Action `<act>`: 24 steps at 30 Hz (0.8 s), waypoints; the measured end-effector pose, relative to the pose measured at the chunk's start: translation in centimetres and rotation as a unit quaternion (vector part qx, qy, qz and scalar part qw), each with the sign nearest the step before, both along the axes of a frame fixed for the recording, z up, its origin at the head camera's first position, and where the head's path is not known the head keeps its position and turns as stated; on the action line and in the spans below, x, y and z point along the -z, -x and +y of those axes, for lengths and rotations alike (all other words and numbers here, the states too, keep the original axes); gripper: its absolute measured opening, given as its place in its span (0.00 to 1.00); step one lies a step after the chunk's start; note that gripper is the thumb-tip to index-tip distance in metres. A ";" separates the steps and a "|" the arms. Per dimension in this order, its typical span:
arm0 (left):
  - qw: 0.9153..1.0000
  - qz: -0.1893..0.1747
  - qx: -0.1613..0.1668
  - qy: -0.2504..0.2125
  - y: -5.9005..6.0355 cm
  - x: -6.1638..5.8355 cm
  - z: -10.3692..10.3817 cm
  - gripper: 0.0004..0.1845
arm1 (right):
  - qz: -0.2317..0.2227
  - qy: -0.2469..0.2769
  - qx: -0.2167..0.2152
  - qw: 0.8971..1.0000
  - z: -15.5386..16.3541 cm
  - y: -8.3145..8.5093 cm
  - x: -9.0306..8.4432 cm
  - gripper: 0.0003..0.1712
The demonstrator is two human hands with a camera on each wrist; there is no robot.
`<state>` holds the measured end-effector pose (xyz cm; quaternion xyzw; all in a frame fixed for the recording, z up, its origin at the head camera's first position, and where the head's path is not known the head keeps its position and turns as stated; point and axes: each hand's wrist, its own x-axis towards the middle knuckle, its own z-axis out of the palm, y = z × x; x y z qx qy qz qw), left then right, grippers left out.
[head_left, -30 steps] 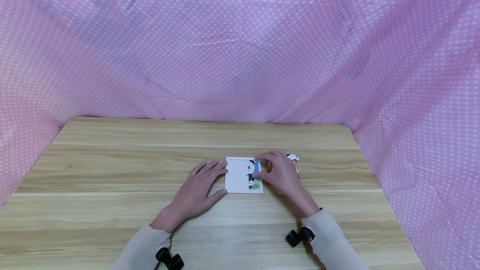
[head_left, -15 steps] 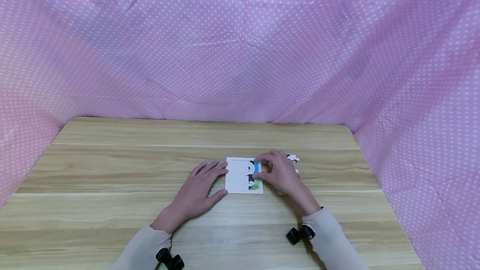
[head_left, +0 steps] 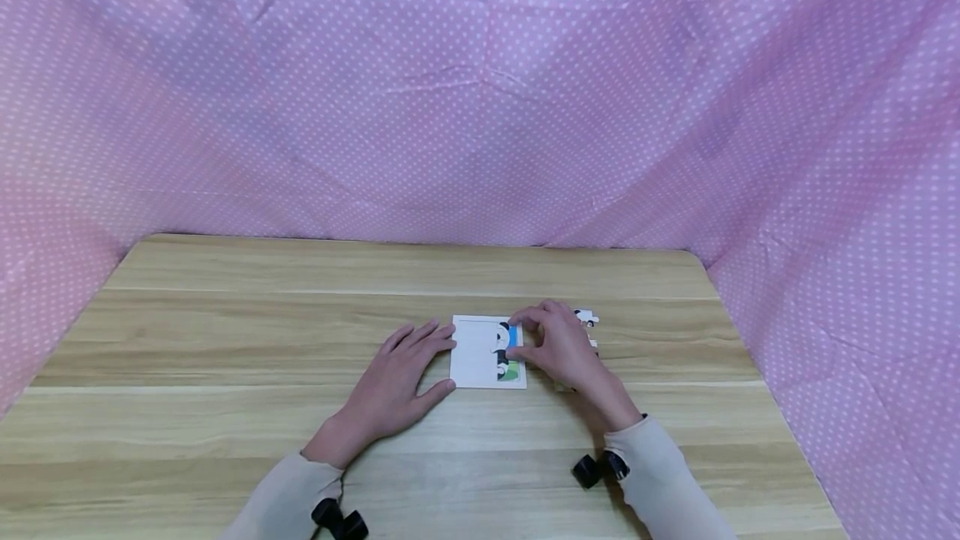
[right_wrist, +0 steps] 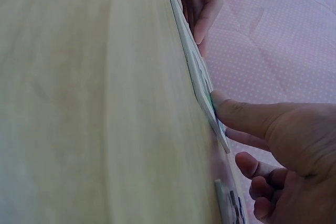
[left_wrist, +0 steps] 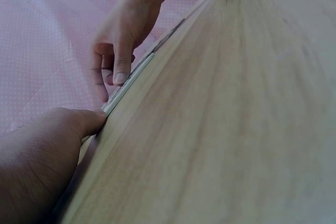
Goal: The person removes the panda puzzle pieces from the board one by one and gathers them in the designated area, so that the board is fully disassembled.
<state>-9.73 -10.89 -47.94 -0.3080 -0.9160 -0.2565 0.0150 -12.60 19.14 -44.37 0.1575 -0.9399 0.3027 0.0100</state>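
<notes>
A white puzzle board [head_left: 472, 352] lies flat on the table. Fitted pieces with a panda picture [head_left: 501, 363] run down its right side. My left hand [head_left: 393, 377] rests at the board's left edge, fingers spread and fairly straight, with thumb and fingertips touching the rim. Over the right side, my right hand [head_left: 562, 348] has thumb and forefinger on a blue-and-white puzzle piece [head_left: 513, 336], which they partly cover. In the right wrist view the thumb [right_wrist: 236, 114] presses down at the board and the other fingers curl in.
Loose puzzle pieces [head_left: 587, 318] lie right of the board, some partly hidden behind the right hand and wrist. The wooden table [head_left: 225, 340] reaches back to a pink dotted cloth [head_left: 480, 107]. Black wrist cameras [head_left: 587, 471] sit on both sleeves.
Almost nothing differs. The right thumb and forefinger stay at the same piece, and the left hand keeps its place at the board's edge.
</notes>
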 end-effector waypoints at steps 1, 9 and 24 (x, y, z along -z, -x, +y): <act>1.000 0.000 0.000 0.000 0.0 0.0 0.0 0.32 | 0.000 0.006 -0.002 1.000 0.0 0.0 0.1 0.24; 1.000 0.000 0.000 -0.004 0.0 0.1 0.1 0.32 | 0.024 0.069 -0.019 0.997 0.7 0.8 2.1 0.26; 1.000 0.001 0.000 -0.010 0.0 0.1 0.0 0.31 | -0.030 0.063 0.015 0.997 -0.2 0.2 0.5 0.23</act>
